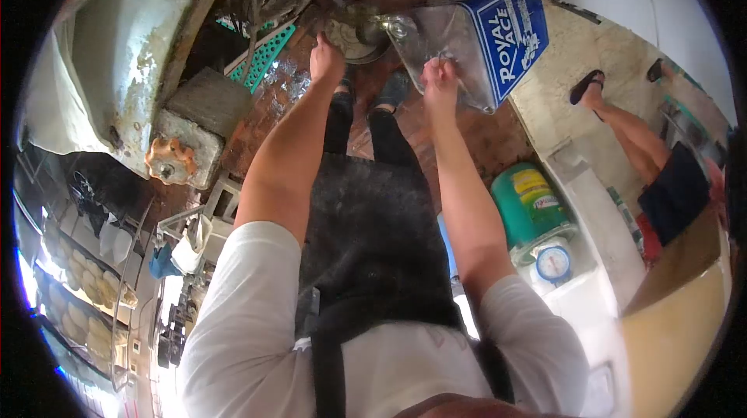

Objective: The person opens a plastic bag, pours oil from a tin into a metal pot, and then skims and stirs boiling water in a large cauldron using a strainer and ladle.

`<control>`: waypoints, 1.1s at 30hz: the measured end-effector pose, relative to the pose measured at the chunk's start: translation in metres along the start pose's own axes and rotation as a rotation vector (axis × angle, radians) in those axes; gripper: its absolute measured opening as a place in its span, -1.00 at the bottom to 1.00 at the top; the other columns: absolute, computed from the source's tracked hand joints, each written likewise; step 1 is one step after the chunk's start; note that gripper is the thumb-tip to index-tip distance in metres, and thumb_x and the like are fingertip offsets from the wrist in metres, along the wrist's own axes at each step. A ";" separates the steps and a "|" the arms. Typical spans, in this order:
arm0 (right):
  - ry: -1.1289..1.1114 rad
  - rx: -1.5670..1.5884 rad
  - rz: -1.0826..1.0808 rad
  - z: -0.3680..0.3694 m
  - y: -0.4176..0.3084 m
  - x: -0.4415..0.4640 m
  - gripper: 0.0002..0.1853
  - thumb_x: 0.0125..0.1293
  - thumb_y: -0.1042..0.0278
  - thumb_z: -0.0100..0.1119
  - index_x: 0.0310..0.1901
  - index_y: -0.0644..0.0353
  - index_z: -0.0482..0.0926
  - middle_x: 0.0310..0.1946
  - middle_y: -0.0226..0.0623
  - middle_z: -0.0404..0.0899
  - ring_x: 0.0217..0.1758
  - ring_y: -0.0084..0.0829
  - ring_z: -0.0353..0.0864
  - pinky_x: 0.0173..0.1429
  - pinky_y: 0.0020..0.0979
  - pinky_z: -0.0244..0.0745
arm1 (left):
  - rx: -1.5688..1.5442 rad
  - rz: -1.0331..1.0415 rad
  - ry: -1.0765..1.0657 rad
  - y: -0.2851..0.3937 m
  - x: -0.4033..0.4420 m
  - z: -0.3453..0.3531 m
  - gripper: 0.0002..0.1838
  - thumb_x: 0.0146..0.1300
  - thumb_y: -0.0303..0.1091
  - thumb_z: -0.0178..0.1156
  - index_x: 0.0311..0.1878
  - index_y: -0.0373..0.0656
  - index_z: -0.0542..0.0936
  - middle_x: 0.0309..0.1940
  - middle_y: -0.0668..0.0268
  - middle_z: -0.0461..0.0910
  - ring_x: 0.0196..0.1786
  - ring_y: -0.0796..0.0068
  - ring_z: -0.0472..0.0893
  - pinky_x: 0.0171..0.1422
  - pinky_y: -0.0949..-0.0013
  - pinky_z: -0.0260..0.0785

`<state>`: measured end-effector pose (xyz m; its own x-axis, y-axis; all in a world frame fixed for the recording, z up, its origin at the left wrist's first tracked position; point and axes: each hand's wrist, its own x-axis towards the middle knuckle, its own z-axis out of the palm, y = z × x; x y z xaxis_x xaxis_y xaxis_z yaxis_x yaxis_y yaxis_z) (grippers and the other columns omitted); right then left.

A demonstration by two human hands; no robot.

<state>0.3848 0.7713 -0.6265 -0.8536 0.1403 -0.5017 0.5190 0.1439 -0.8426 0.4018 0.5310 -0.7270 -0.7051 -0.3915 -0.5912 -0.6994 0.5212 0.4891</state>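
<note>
My left hand [327, 60] is closed, with its thumb side up, at the left edge of a round metal basin [372, 54] low on the floor. Whether it grips the rim is hard to see. Something pale lies in the basin. My right hand [440, 82] has its fingers curled at the near side of a boxy, shiny container [467, 40] with a blue "ROYAL ACE" side. That container leans with one corner close to the basin. My two feet [391, 89] show just below the basin, between my forearms.
A valve wheel [170, 160] juts out at left, near a green perforated crate [263, 58]. To the right stand a green cylinder [531, 204] and a dial scale [553, 263]. Another person's leg [632, 134] is at far right. A rack with pale round pieces [82, 278] stands lower left.
</note>
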 end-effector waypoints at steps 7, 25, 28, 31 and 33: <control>-0.046 0.100 0.085 -0.005 -0.016 0.002 -0.70 0.53 0.12 0.13 -0.32 0.12 0.43 -0.49 -0.51 0.41 -0.39 -0.64 0.35 -0.28 -0.51 0.28 | -0.146 -0.147 -0.092 0.005 0.002 -0.007 -0.44 0.22 -0.38 0.07 0.30 -0.37 0.33 -0.21 -0.27 0.65 -0.06 -0.31 0.64 0.03 -0.10 0.49; 0.000 0.191 0.224 -0.001 -0.031 -0.007 -0.78 0.52 0.18 0.15 -0.26 0.10 0.47 -0.47 -0.55 0.44 -0.42 -0.68 0.37 -0.34 -0.59 0.27 | -0.021 -0.160 -0.082 -0.010 0.011 -0.006 -0.32 0.24 -0.40 0.05 0.45 -0.31 0.21 -0.11 -0.25 0.65 0.05 -0.25 0.62 0.11 -0.07 0.48; 0.017 0.167 0.220 -0.001 -0.029 -0.008 -0.76 0.52 0.15 0.15 -0.26 0.11 0.46 -0.48 -0.54 0.43 -0.44 -0.68 0.36 -0.36 -0.58 0.26 | 0.072 -0.149 -0.043 -0.015 0.011 -0.002 -0.33 0.22 -0.40 0.07 0.43 -0.30 0.22 -0.14 -0.25 0.65 0.02 -0.25 0.63 0.09 -0.09 0.48; 0.018 0.125 0.210 -0.002 -0.031 -0.009 -0.72 0.53 0.11 0.14 -0.28 0.11 0.45 -0.50 -0.54 0.41 -0.45 -0.67 0.34 -0.37 -0.56 0.23 | -0.052 -0.186 -0.043 -0.016 0.011 -0.003 -0.41 0.20 -0.40 0.08 0.33 -0.31 0.30 -0.24 -0.23 0.67 -0.05 -0.26 0.65 0.05 -0.11 0.49; 0.008 0.108 0.196 -0.001 -0.031 -0.010 -0.70 0.53 0.08 0.13 -0.29 0.11 0.44 -0.51 -0.54 0.40 -0.45 -0.67 0.33 -0.38 -0.56 0.21 | -0.062 -0.170 -0.073 -0.016 0.009 -0.007 -0.48 0.19 -0.40 0.07 0.24 -0.30 0.34 -0.31 -0.20 0.67 -0.09 -0.27 0.66 0.02 -0.13 0.48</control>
<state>0.3774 0.7670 -0.5952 -0.7360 0.1628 -0.6571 0.6669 0.0076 -0.7451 0.4053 0.5136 -0.7356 -0.5676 -0.4122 -0.7127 -0.8150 0.4039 0.4154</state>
